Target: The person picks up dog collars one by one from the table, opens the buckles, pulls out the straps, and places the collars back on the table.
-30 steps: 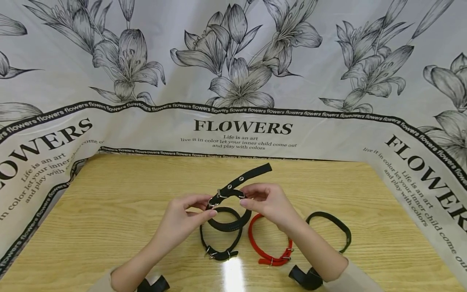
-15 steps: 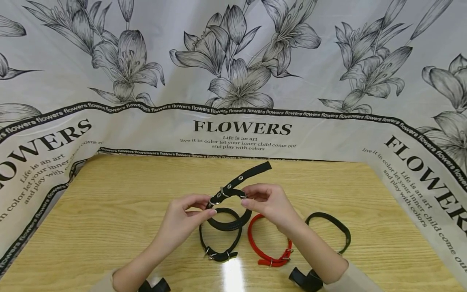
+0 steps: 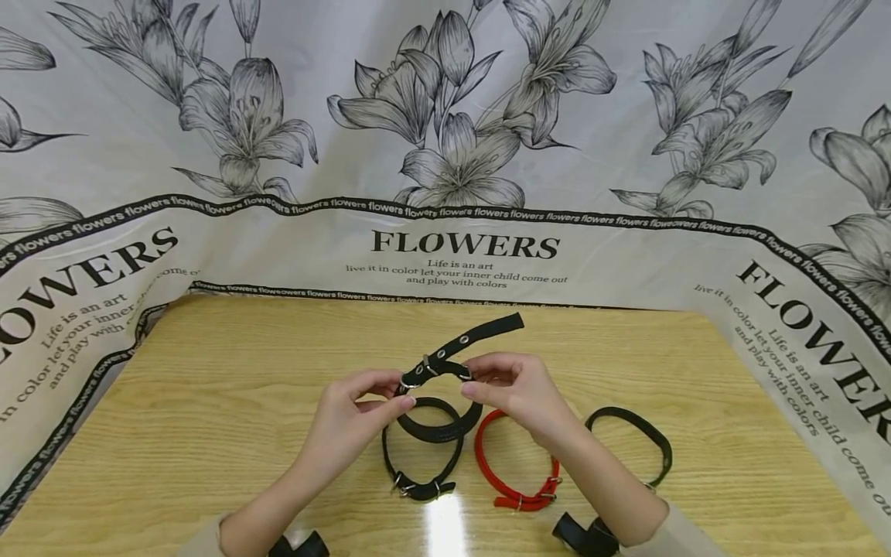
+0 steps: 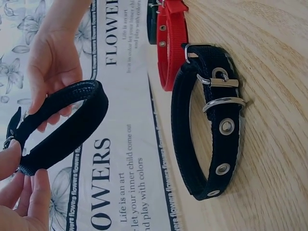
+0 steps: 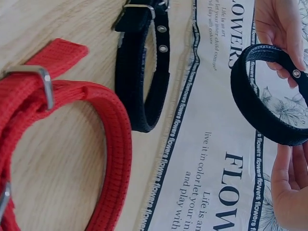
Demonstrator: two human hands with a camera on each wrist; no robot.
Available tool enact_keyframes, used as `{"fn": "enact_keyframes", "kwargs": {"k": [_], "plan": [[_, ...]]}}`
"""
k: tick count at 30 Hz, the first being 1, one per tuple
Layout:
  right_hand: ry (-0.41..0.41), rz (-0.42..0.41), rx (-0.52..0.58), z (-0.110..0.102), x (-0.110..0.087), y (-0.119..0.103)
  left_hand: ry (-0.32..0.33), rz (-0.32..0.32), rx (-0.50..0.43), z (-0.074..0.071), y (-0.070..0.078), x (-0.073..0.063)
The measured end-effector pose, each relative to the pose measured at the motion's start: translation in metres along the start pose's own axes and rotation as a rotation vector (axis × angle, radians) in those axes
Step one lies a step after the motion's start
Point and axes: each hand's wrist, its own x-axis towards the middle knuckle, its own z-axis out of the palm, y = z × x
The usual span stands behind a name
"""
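Observation:
In the head view a black buckled collar point(image 3: 437, 435) is held up over the table as a loop, its free strap end with metal eyelets pointing up to the right. My left hand point(image 3: 351, 410) pinches its left side between thumb and fingers, close to a metal ring and below the buckle point(image 3: 428, 362). On the other side, my right hand point(image 3: 511, 391) pinches the loop near a second metal ring. The left wrist view shows the padded band point(image 4: 67, 139) between both hands. Behind the loop, another black collar point(image 3: 421, 489) lies on the table, overlapped by it in the head view.
A red collar point(image 3: 518, 499) lies right of centre on the wooden table point(image 3: 237, 363). A dark collar point(image 3: 657, 441) lies farther right, partly behind the right forearm. Black objects point(image 3: 588, 534) show near each forearm. A flower-printed cloth point(image 3: 278, 240) surrounds the table.
The buckle sits slightly farther up the strap, with an eyelet now showing below it. Both hands keep nearly the same place and grip.

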Motion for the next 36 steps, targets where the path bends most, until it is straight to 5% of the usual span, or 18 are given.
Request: {"fn": "enact_keyframes", "kwargs": {"k": [28, 36], "plan": [[-0.016, -0.051, 0.063, 0.0008, 0.0004, -0.0004, 0.045, -0.019, -0.071, 0.0072, -0.0004, 0.0025], [0.033, 0.023, 0.092, -0.0021, -0.0003, 0.0008, 0.053, -0.030, -0.073, 0.0073, -0.0011, 0.0021]]}}
